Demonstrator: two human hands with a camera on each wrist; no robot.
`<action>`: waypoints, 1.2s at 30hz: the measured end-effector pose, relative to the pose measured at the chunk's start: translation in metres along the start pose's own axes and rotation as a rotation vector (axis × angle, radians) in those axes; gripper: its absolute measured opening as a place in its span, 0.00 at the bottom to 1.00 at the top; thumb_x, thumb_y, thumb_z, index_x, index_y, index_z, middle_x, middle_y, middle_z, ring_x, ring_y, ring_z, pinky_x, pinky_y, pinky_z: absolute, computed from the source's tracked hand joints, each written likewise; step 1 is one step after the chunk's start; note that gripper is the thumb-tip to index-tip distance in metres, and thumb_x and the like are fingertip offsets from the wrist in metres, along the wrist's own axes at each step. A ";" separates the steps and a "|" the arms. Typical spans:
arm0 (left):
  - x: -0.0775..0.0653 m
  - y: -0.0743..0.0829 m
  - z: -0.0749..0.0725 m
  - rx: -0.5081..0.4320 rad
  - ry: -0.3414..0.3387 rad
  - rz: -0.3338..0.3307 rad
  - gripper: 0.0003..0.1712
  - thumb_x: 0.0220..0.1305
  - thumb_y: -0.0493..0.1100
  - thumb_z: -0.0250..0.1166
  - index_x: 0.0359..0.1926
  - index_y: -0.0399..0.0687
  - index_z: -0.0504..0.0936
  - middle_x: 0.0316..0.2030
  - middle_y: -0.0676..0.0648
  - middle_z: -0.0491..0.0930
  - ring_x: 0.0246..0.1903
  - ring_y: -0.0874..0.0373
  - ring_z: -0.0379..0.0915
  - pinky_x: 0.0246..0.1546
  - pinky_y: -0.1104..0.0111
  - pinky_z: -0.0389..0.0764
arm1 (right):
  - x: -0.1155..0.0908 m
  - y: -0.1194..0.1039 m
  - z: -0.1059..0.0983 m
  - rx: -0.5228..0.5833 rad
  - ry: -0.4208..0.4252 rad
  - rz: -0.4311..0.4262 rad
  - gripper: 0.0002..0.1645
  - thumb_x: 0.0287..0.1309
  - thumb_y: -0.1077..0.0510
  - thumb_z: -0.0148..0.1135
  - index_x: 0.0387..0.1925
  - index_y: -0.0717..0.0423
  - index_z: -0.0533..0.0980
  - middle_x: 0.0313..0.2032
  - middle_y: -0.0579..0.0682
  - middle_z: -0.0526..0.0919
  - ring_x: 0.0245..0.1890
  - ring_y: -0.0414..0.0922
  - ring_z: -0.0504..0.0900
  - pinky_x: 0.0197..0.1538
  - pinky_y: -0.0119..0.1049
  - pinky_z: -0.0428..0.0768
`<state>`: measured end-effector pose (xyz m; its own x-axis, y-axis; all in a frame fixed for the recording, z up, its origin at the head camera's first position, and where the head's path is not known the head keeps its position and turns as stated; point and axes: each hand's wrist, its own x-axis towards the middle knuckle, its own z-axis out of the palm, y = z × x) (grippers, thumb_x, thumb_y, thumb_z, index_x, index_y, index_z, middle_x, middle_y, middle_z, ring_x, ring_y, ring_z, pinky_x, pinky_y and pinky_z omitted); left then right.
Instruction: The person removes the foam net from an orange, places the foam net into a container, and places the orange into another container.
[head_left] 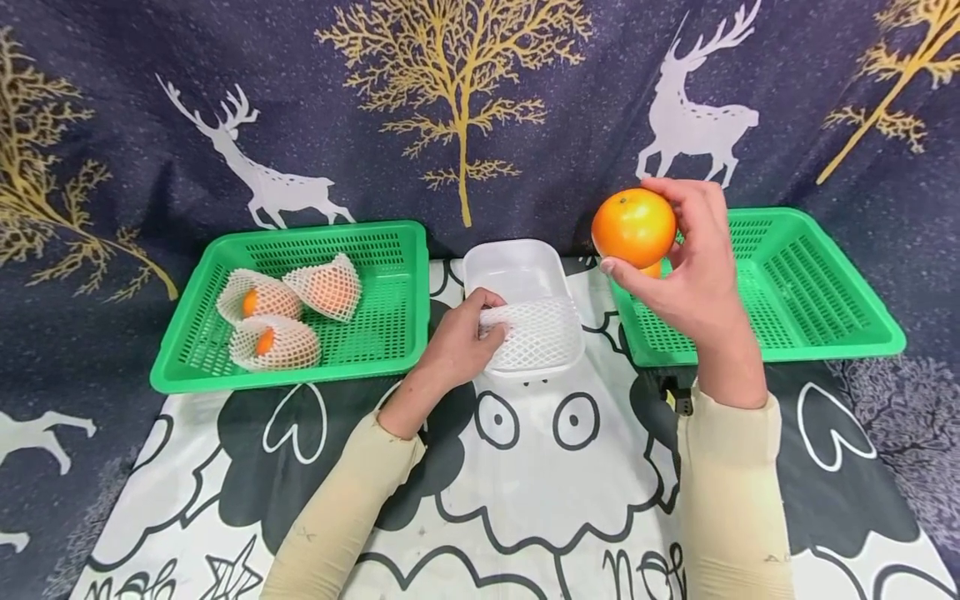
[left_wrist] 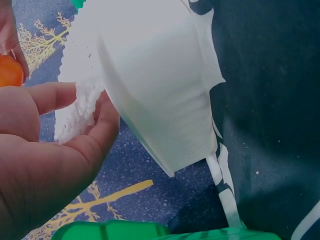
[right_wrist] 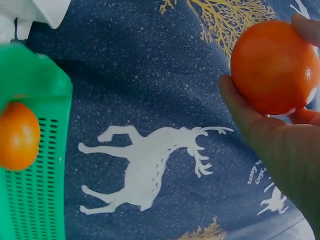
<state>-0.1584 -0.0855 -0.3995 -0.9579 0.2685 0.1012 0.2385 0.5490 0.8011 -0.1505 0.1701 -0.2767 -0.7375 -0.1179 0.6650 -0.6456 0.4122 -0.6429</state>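
Raised in front of the right basket, my right hand [head_left: 693,258] grips an orange [head_left: 633,227] between thumb and fingers. The right wrist view shows the same orange [right_wrist: 274,67] held well off the table. My left hand [head_left: 467,340] pinches the edge of a white foam net sleeve [head_left: 528,333], which lies over a white plastic tray [head_left: 517,265] in the middle. In the left wrist view, thumb and fingers close on the bunched net [left_wrist: 80,110] beside the tray wall [left_wrist: 160,90].
A green basket [head_left: 168,350] on the left holds three oranges in net sleeves [head_left: 281,343]. The green basket [head_left: 825,292] on the right has another orange [right_wrist: 17,135] at its left end. A dark cloth with deer and trees [head_left: 465,100] hangs behind the patterned tablecloth [head_left: 555,483].
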 end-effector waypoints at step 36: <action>0.001 -0.005 0.001 0.125 0.015 0.126 0.31 0.58 0.33 0.67 0.61 0.57 0.71 0.51 0.47 0.75 0.51 0.54 0.70 0.51 0.60 0.74 | 0.047 0.102 -0.062 -0.459 -0.348 0.513 0.48 0.54 0.46 0.71 0.67 0.64 0.59 0.62 0.67 0.62 0.56 0.63 0.66 0.54 0.62 0.69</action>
<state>-0.1601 -0.0872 -0.4034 -0.9210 0.3307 0.2057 0.3744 0.6058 0.7020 -0.2387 0.2630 -0.2878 -0.9913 -0.0565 0.1193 -0.1146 0.8165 -0.5658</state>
